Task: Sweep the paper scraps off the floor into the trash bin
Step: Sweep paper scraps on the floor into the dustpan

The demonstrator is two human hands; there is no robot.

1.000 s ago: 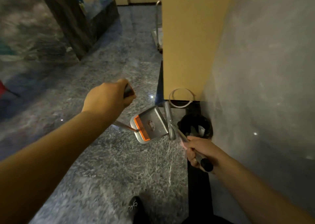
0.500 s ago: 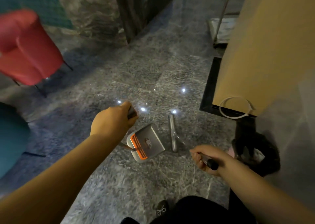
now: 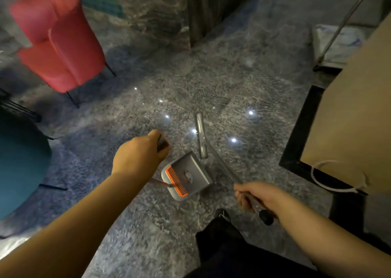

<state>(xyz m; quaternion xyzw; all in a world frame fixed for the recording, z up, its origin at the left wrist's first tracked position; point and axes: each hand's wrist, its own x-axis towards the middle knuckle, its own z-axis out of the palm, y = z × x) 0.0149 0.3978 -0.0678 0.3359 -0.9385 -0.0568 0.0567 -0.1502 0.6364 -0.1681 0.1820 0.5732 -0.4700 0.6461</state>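
My left hand (image 3: pixel 139 157) grips the top of the dustpan handle. The grey dustpan (image 3: pixel 186 176), with an orange comb edge, hangs low over the marble floor (image 3: pixel 190 87). My right hand (image 3: pixel 258 195) holds the broom handle near its black end cap. The grey broom head (image 3: pixel 201 138) rests on the floor just beyond the dustpan. No paper scraps show on the floor, and the trash bin is out of view.
A red armchair (image 3: pixel 61 44) stands at the far left, a teal seat (image 3: pixel 19 167) nearer left. A tan panel (image 3: pixel 349 119) with a black base fills the right, a white loop (image 3: pixel 332 178) hanging at its corner. A cart (image 3: pixel 338 42) sits behind. My shoe (image 3: pixel 222 214) is below the dustpan.
My view has swung left, away from the black trash bin by the wall, which has left the frame. Both hands keep their holds; the broom and dustpan came along over open floor.
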